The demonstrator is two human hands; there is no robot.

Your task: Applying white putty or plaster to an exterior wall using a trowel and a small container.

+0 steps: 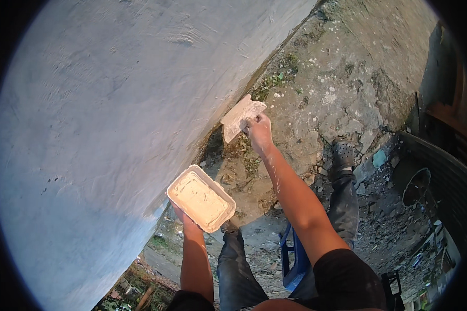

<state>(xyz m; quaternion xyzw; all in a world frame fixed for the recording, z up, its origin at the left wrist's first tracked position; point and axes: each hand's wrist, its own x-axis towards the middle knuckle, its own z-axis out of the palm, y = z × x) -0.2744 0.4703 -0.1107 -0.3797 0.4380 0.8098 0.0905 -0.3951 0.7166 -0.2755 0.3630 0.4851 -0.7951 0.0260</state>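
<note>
My left hand (184, 217) supports a rectangular tub (216, 184) from below and the side, most of its fingers hidden under it. Pale, creamy putty (198, 196) fills the tub, and its rim is smeared with the same stuff. Farther forward and to the right, my right hand (260, 132) pinches a flat, putty-coated spreader (242, 118). The spreader lies close along the lower edge of the white-grey wall (109, 103); whether it touches the wall I cannot tell.
Rough, rubble-strewn ground (321, 93) with small weeds borders the wall. A blue plastic stool (296, 262) stands by my legs. My right foot wears a dark clog (343, 154). Corrugated sheeting (436, 160) and a wire-like hoop (416, 186) are at the right.
</note>
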